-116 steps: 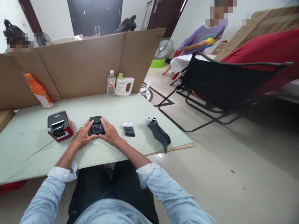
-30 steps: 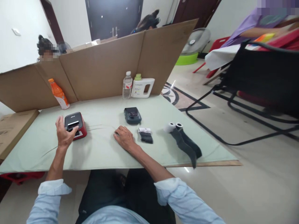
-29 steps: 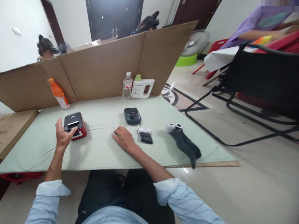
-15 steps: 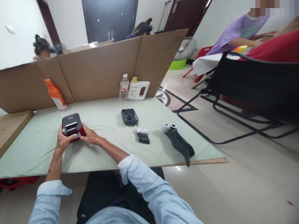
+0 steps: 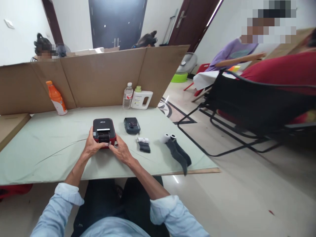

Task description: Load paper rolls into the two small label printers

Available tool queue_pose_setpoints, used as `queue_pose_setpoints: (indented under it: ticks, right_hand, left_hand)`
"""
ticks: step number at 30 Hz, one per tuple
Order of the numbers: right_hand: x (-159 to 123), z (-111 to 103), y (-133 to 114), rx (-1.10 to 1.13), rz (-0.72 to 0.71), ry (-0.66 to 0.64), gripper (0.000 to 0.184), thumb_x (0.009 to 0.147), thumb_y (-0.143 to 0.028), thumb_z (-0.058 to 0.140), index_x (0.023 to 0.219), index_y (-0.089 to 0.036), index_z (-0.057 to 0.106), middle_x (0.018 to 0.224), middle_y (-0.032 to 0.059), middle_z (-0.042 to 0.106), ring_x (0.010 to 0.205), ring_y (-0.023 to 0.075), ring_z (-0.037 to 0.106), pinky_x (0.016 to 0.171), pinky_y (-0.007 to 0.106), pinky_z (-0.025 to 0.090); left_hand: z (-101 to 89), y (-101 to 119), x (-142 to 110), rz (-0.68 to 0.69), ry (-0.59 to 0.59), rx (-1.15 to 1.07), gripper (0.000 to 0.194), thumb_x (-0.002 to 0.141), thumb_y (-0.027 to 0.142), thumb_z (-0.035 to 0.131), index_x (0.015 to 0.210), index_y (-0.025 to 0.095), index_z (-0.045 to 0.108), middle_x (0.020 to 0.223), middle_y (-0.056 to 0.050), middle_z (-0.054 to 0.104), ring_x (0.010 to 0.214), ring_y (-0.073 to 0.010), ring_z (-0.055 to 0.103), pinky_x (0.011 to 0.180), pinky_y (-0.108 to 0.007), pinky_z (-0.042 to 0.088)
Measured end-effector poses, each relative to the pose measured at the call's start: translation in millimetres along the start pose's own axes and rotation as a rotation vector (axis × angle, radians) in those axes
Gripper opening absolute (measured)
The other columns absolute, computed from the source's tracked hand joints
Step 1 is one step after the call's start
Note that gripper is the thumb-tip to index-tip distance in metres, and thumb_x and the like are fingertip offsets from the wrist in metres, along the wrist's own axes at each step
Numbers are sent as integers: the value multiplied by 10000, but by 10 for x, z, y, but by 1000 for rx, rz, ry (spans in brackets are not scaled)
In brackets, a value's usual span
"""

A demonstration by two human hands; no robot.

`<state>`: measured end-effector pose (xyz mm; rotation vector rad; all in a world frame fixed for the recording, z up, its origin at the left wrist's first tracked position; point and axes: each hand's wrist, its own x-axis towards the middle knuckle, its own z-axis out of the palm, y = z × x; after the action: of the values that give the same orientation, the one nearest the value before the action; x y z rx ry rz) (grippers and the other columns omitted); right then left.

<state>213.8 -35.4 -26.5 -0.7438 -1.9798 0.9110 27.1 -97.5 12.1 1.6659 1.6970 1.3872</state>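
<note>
Red and black, the printer (image 5: 104,126) is on or just above the bench (image 5: 56,164), left of centre. Left hand (image 5: 91,144) and right hand (image 5: 121,151) share a grip holding its opposite sides, likely for steadiness. Rightward sits a dark unit (image 5: 132,125); far left, an orange bottle (image 5: 56,98) leans on cardboard (image 5: 103,79), apparently for support.

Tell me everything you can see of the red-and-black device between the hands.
The red-and-black device is boxy with rounded corners, apparently hard plastic. Its black top carries small pale lettering, a whitish strip across it and, nearer the person, a dark glossy section. Red shows along the lower sides. It sits upright, top facing up, over the pale green table, left of a smaller dark device. The left hand and right hand grip its sides, thumbs at its near edge.
</note>
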Motion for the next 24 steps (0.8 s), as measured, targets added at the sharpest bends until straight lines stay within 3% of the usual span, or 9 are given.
queue_pose_setpoints:
  ticks: [5, 9, 15, 19, 24]
  right_hand:
    - [-91, -60, 167, -31, 5, 35, 680, 931, -310, 612, 1579, -203, 436, 1435, 166, 631, 1304, 304, 623, 1058, 473, 573]
    - [-61, -70, 242, -25, -30, 47, 781, 910, -309, 663, 1626, -218, 364, 1487, 169, 593, 1343, 312, 606, 1114, 507, 546]
    - [45, -139, 268, -44, -147, 66, 887, 869, -250, 701, 1662, -261, 304, 1584, 148, 513, 1469, 318, 508, 1204, 544, 483]
    - [117, -137, 214, -138, -235, 115, 799, 879, -212, 672, 1627, -237, 393, 1614, 160, 472, 1527, 319, 442, 1262, 544, 425]
    - [158, -109, 170, -198, -274, 138, 642, 886, -198, 669, 1515, -221, 542, 1603, 166, 475, 1507, 332, 461, 1250, 550, 443]
  left_hand:
    - [131, 25, -59, -17, -2, -99, 1300, 630, 371, 958, 1679, 207, 208, 1518, -173, 567, 1330, -333, 624, 1128, -482, 534]
    - [-36, -44, -67, -64, -41, -115, 1199, 647, 311, 934, 1664, 229, 306, 1538, -168, 564, 1283, -319, 652, 1015, -425, 597]
    - [-315, -223, -78, -19, -76, -36, 835, 738, 272, 845, 1525, 273, 566, 1603, -151, 516, 1303, -331, 658, 871, -355, 626]
    - [-333, -227, -79, 40, -63, 20, 706, 785, 315, 823, 1462, 269, 628, 1561, -151, 558, 1238, -311, 697, 825, -346, 634]
    - [-288, -190, -84, 97, -25, 129, 628, 810, 316, 800, 1415, 244, 647, 1523, -159, 592, 1162, -285, 727, 784, -345, 644]
